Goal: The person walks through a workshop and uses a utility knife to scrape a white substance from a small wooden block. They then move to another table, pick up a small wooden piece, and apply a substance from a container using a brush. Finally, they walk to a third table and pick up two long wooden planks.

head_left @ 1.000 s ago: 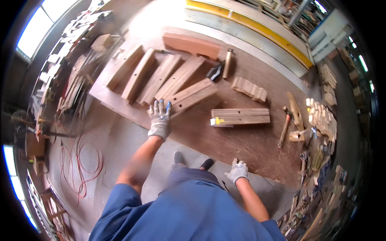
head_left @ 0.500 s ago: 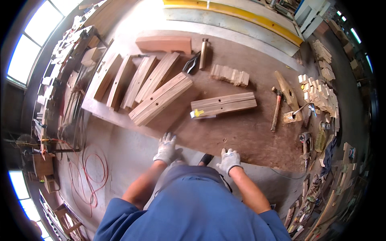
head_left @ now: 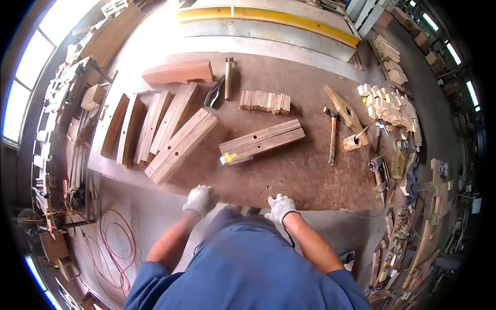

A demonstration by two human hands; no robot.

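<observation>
My left hand (head_left: 201,200), in a pale work glove, rests at the table's near edge with nothing in it; its fingers are loosely bent and slightly blurred. Farther right along that edge, my right hand (head_left: 282,207), gloved too, touches the brown tabletop (head_left: 243,183) with fingers partly bent and apart, holding nothing. Beyond them lies a joined pair of wooden bars (head_left: 263,140) with dark holes and a yellow-and-white label (head_left: 228,157) at its left end. Left of it sits a larger drilled wooden piece (head_left: 182,145), angled away from me.
Several wooden bars (head_left: 130,129) lie at the left. Behind are a reddish block (head_left: 178,73), pliers (head_left: 214,92), a metal-headed hammer (head_left: 228,78) and a row of small blocks (head_left: 265,102). At right are another hammer (head_left: 332,135), a wooden mallet (head_left: 345,109), stacked blocks (head_left: 387,107) and a power tool (head_left: 379,175).
My view has turned, so the table and its pieces sit farther left in the picture. My left hand's fingers are less spread than before. Both hands stay at the near edge.
</observation>
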